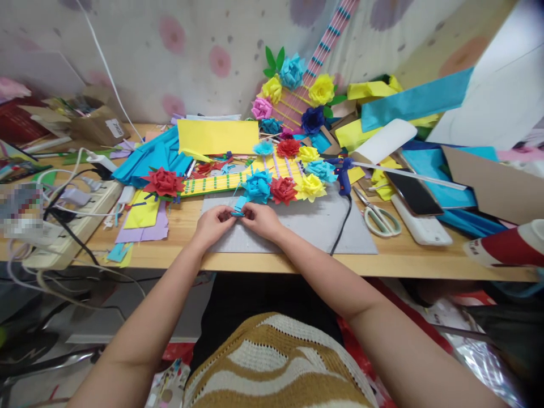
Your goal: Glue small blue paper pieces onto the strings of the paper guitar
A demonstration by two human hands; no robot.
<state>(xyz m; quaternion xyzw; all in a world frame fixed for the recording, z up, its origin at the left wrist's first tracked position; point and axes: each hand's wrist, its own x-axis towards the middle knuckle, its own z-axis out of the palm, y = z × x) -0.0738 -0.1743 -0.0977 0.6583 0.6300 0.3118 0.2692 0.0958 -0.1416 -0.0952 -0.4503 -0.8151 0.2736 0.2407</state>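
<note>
Pale wall (238, 34) is carrying round pink, purple and orange blotches (172, 34); wooden table (246, 262) is running wide before it.

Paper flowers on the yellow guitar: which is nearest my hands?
The frontmost blue flower; the guitar's other flowers all sit farther from your hands.

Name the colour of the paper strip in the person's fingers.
The paper strip is light blue; the head view shows it best.
</note>
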